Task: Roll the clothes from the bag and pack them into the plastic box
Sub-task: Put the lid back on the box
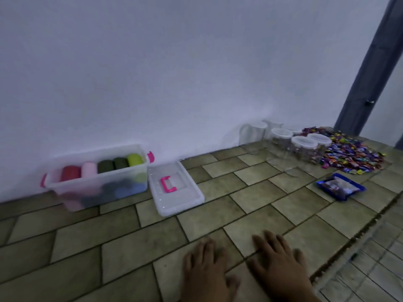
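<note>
A clear plastic box with pink latches stands on the tiled floor against the white wall at left. Rolled clothes fill it: red, pink, two dark green and a lime roll on top, more below. Its clear lid with a pink handle lies flat on the floor just right of the box. My left hand and my right hand rest flat on the tiles at the bottom centre, fingers spread, holding nothing. No bag is in view.
Several clear jars with white rims stand at the right by the wall. A pile of colourful wrapped sweets lies beside them. A blue packet lies nearer. A clear plastic sheet covers the bottom right floor. A grey door frame rises at right.
</note>
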### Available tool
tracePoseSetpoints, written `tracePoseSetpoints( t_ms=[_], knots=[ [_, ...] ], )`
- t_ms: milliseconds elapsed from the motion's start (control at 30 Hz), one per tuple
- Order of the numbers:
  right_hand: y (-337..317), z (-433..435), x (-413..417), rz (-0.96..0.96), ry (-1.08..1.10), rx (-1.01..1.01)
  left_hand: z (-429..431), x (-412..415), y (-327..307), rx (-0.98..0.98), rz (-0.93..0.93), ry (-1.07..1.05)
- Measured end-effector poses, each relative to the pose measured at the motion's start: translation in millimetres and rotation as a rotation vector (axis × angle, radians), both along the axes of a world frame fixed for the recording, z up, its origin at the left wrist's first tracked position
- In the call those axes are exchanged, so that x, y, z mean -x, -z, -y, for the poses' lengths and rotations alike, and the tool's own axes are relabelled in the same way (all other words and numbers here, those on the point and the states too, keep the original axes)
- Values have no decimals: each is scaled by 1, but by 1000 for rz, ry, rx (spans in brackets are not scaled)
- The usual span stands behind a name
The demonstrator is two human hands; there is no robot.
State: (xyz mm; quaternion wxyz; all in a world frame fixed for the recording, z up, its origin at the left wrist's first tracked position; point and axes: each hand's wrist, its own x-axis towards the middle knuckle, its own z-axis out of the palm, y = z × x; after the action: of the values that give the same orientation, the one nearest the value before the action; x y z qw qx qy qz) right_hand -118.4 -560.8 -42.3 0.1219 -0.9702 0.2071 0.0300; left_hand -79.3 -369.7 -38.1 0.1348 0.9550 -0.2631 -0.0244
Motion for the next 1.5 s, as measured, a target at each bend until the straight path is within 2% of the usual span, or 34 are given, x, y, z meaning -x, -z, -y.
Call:
tracePoseSetpoints(
  t_ms=[67, 200, 267, 300, 333, 367, 433, 533, 633, 700, 900, 1033, 1100, 1167, 1267, 1300, 1333, 1433, 1500],
  knots=[
    [-2, -4, -2, -6, 36, 15, 1, -2, 1, 16, 7, 21],
    [-9, -6, -11, -8, 104, 4, -13, -18, -2, 38, -152, 107],
    [-16, -11, -27, 9, 160, 11, -32, -44, -3, 201, -174, 80],
    [-18, -17, -40, 8, 161, 26, -44, -60, 7, 225, -151, 21],
    [-19, -28, -56, 6, 130, 41, -61, -73, 7, 149, -241, -17],
    [-19, -41, -74, 20, 68, 52, -79, -85, 8, 68, -223, -96],
    [-19, -76, -114, 94, -119, 48, -119, -99, 8, -20, -82, -303],
    [-21, -136, -176, 187, -379, 1, -170, -117, 9, -72, -70, -558],
    [-25, -181, -222, 46, -389, -21, -209, -137, 13, -82, -129, -650],
    [-26, -192, -238, -18, -355, 44, -221, -143, 20, -86, -155, -669],
    [-41, -176, -252, 12, -403, 138, -220, -144, 30, -92, -54, -693],
    [-79, -152, -251, 86, -373, 145, -220, -144, 26, -78, -54, -706],
    [-115, -131, -256, 131, -307, 79, -220, -144, 27, -75, -62, -713],
    [-155, -113, -257, 153, -246, -68, -221, -145, 27, -68, -86, -711],
    [-199, -105, -249, 227, -281, -123, -224, -148, 21, -40, -151, -699],
    [-207, -111, -246, 269, -320, -115, -226, -150, 15, 11, -150, -701],
    [-212, -121, -242, 312, -368, -114, -228, -152, 7, 146, -121, -724],
    [-206, -164, -238, 450, -550, -84, -239, -162, -31, 900, 149, -873],
    [-188, -191, -246, 523, -668, -33, -253, -174, -61, 1199, 397, -973]
  ],
)
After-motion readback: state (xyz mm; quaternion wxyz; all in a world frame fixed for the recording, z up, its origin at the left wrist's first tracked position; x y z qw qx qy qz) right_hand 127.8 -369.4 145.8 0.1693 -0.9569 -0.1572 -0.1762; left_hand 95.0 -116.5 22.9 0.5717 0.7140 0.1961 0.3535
